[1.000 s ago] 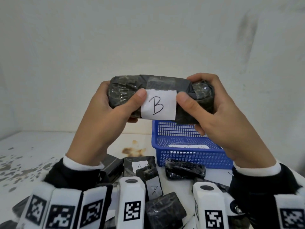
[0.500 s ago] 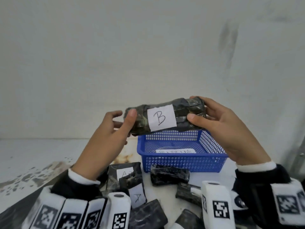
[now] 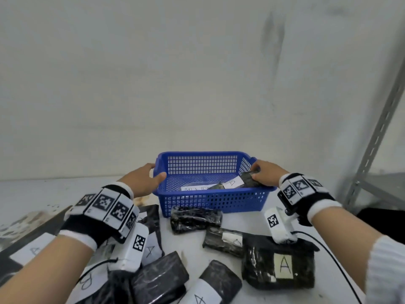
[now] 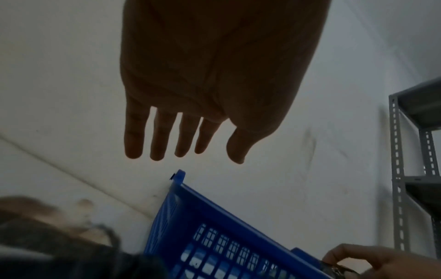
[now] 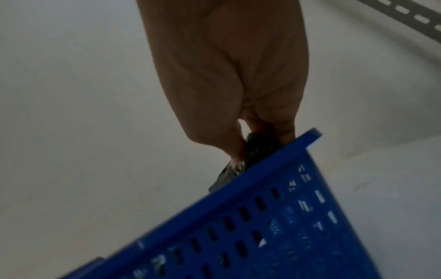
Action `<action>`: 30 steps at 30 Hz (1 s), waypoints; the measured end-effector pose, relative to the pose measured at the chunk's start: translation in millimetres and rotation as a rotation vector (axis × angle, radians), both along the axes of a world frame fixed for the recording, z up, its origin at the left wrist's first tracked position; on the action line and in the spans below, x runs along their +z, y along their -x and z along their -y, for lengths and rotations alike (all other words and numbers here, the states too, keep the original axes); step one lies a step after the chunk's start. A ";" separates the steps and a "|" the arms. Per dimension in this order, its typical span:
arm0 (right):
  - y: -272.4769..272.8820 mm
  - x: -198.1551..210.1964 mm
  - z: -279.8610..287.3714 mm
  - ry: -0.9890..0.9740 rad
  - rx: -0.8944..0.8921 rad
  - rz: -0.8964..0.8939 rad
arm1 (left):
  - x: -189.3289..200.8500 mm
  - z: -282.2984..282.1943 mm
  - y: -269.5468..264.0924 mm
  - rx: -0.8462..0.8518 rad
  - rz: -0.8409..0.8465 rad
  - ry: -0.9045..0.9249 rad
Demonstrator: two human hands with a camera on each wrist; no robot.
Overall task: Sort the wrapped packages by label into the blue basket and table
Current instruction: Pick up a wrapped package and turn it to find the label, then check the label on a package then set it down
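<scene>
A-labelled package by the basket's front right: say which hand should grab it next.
Left. The left hand is open and empty beside the basket; the right hand grips the B package.

A plain white wall (image 3: pixel 153 73) fills most of the head view. It has a dark smudge (image 3: pixel 272 38) at the upper right. At the right edge stands a grey metal shelf (image 3: pixel 377 137) with holes in its post. The white surface (image 3: pixel 43 189) at the lower left has a brown stain (image 4: pixel 83 203) and dark specks. The light is soft and even.
</scene>
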State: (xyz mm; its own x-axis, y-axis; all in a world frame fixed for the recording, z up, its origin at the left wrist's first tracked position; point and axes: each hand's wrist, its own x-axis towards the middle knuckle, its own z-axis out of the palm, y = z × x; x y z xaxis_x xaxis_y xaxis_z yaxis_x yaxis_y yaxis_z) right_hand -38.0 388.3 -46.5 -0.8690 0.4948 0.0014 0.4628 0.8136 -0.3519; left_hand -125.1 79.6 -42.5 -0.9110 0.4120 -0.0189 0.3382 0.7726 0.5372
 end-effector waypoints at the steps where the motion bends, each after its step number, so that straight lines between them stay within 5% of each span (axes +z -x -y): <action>1: 2.0 0.1 -1.2 -0.076 0.033 0.056 | -3.3 -2.9 0.7 -0.012 -0.002 0.032; 5: 10.3 0.6 -5.1 -0.230 0.100 0.193 | -15.7 -12.8 0.9 -0.056 0.004 0.110; 18: 33.3 -8.8 -8.4 -0.304 0.145 0.386 | -24.8 -13.0 10.0 -0.030 -0.010 0.108; 30: -83.7 6.6 15.7 0.016 0.311 -0.030 | -27.6 -8.1 -7.7 -0.028 0.017 -0.024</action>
State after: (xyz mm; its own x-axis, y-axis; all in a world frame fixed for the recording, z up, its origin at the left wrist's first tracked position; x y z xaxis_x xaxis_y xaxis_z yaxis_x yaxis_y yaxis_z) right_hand 45.7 372.6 -39.9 -0.9784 0.2053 0.0241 0.1815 0.9089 -0.3755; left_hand -117.4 87.8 -70.1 -0.8986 0.4382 -0.0238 0.3506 0.7495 0.5615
